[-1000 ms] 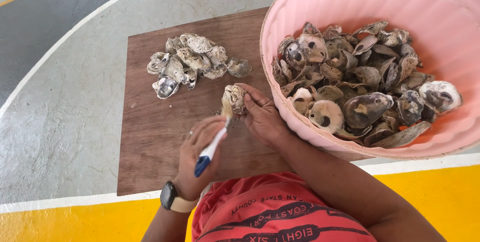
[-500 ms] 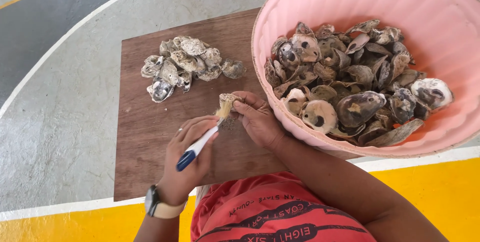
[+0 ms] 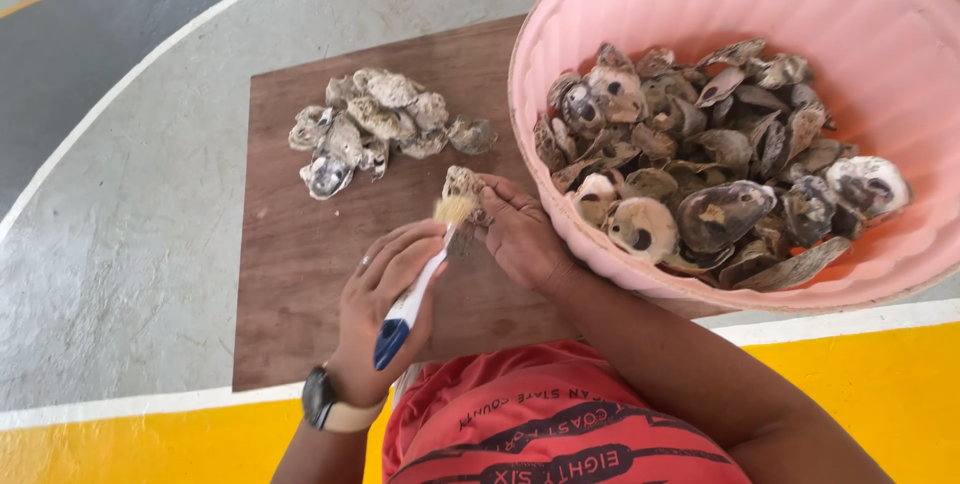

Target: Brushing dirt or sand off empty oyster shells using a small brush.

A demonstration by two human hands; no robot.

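Note:
My left hand (image 3: 385,294) grips a small brush (image 3: 412,296) with a white and blue handle, its pale bristles against an oyster shell (image 3: 464,187). My right hand (image 3: 520,234) holds that rough grey shell upright above a brown wooden board (image 3: 300,274). A pile of several shells (image 3: 375,129) lies on the far part of the board. A watch sits on my left wrist.
A large pink plastic basin (image 3: 700,4) full of several oyster shells (image 3: 700,159) stands to the right, overlapping the board's edge. The floor is grey concrete with white lines and a yellow band near me. My red shirt fills the bottom.
The brush has swung up so its bristles meet the shell. The view has shifted slightly; both hands stay over the board's near edge.

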